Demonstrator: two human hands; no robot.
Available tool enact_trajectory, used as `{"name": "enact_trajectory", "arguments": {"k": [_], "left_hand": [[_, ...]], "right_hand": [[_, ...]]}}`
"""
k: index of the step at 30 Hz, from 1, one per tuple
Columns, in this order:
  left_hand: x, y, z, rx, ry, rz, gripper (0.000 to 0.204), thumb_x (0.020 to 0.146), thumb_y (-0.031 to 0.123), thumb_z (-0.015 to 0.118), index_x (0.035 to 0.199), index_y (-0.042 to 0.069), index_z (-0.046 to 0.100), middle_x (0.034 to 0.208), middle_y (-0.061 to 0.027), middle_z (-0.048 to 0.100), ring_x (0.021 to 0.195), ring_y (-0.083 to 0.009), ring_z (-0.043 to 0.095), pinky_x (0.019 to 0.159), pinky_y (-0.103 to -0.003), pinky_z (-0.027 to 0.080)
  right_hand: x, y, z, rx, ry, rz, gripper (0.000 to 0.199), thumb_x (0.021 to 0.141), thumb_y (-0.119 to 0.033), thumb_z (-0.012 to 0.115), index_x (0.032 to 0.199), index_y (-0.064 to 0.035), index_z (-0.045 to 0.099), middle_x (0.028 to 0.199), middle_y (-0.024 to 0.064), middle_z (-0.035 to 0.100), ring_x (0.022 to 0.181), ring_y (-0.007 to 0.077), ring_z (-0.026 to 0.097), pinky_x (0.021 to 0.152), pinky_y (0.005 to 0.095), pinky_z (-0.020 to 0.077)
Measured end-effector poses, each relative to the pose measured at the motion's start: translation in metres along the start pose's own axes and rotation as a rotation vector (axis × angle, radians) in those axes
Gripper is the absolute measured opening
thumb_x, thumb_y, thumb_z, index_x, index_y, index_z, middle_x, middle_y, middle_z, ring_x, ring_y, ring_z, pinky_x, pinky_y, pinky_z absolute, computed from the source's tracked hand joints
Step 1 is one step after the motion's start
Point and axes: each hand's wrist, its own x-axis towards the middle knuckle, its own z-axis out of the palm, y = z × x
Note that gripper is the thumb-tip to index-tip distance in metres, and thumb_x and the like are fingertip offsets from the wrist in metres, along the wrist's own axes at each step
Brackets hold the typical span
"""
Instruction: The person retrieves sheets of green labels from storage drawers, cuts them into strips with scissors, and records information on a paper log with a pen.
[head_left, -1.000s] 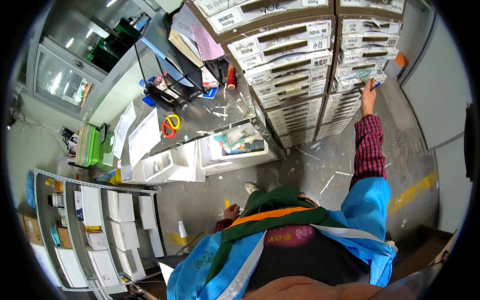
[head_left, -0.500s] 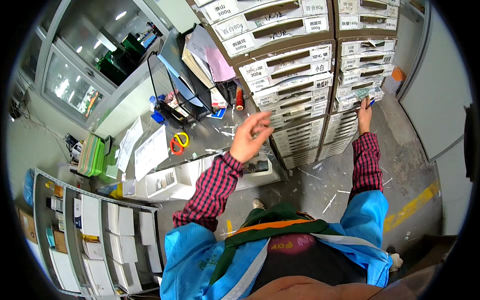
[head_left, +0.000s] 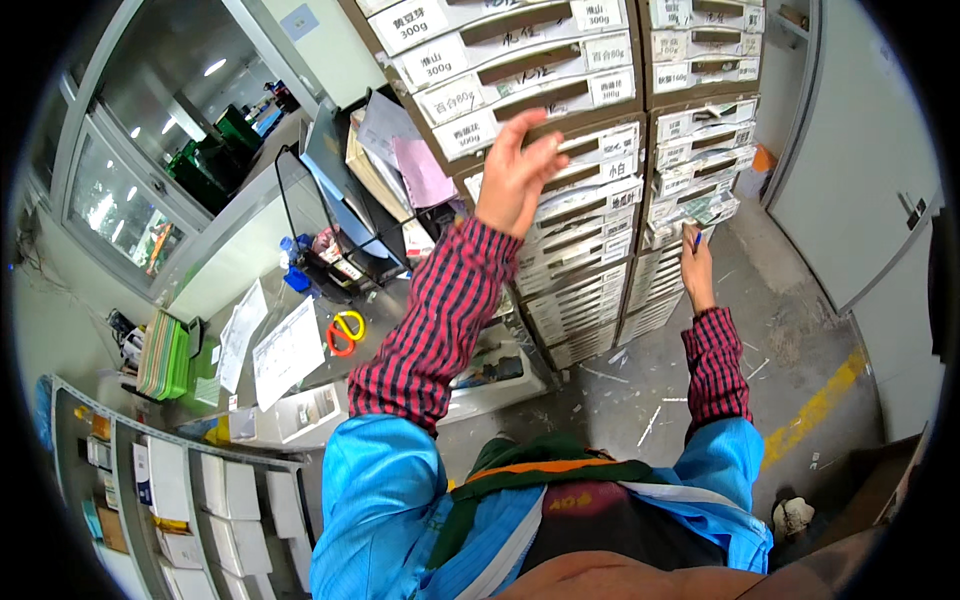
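Observation:
My left hand (head_left: 522, 172) is raised in front of the left stack of labelled drawers (head_left: 480, 92), with its fingers apart and nothing in them. It covers part of a drawer front. Lower down on the right, my right hand (head_left: 697, 265) is closed around a slim blue pen (head_left: 697, 240), only a bit of which shows. That hand is at the front of a slightly pulled-out drawer (head_left: 664, 235) in the right stack. Pale green, clear-looking material (head_left: 712, 208) lies in this drawer. Whether the fingers also grip the drawer edge is hidden.
On the desk to the left are scissors (head_left: 345, 333) with red and yellow handles, printed sheets (head_left: 288, 352) and a black file rack (head_left: 330, 235). A shelf with white boxes (head_left: 232, 484) stands at lower left. A grey door (head_left: 870, 150) is on the right; paper scraps litter the floor.
My left hand has moved up and forward, from above the desk corner to the drawer fronts. My right hand stays at the same drawer, and the whole view has shifted slightly.

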Motion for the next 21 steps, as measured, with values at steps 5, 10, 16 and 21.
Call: {"name": "enact_trajectory", "arguments": {"k": [5, 10, 16, 21], "left_hand": [[-0.043, 0.01, 0.018, -0.028, -0.109, -0.024, 0.05, 0.084, -0.002, 0.062, 0.13, 0.006, 0.044, 0.146, -0.0068, 0.026, 0.105, -0.0194, 0.053, 0.084, -0.034, 0.05], [-0.072, 0.023, 0.036, -0.059, -0.248, -0.122, 0.053, 0.08, -0.004, 0.066, 0.128, 0.007, 0.046, 0.151, -0.0098, 0.014, 0.104, -0.0173, 0.053, 0.082, -0.03, 0.051], [-0.08, 0.026, 0.03, -0.004, -0.455, -0.118, 0.057, 0.082, 0.002, 0.067, 0.133, 0.011, 0.041, 0.152, -0.0131, 0.006, 0.104, -0.0158, 0.053, 0.085, -0.031, 0.05], [-0.083, 0.031, 0.033, 0.028, -0.563, -0.096, 0.062, 0.081, 0.003, 0.069, 0.135, 0.011, 0.039, 0.151, -0.0127, 0.007, 0.099, -0.0167, 0.054, 0.086, -0.032, 0.049]], "right_hand": [[-0.002, -0.052, -0.057, 0.374, -0.079, 0.209, 0.04, 0.102, -0.031, 0.04, 0.124, -0.0019, 0.056, 0.119, 0.0074, 0.061, 0.085, 0.0131, 0.062, 0.062, 0.0242, 0.0476], [0.001, -0.113, -0.104, 0.431, 0.008, 0.247, 0.041, 0.101, -0.034, 0.04, 0.117, -0.0013, 0.059, 0.1, 0.0049, 0.065, 0.063, 0.0063, 0.053, 0.049, 0.0211, 0.0364], [0.024, -0.181, -0.123, 0.357, 0.121, 0.081, 0.03, 0.097, -0.028, 0.053, 0.105, -0.0004, 0.063, 0.082, 0.0015, 0.061, 0.056, 0.0029, 0.044, 0.046, 0.0202, 0.0304], [0.094, -0.284, -0.126, 0.256, 0.121, -0.438, 0.018, 0.091, -0.012, 0.062, 0.1, 0.0023, 0.066, 0.084, 0.0031, 0.065, 0.075, 0.0076, 0.056, 0.068, 0.0212, 0.0454]]}}
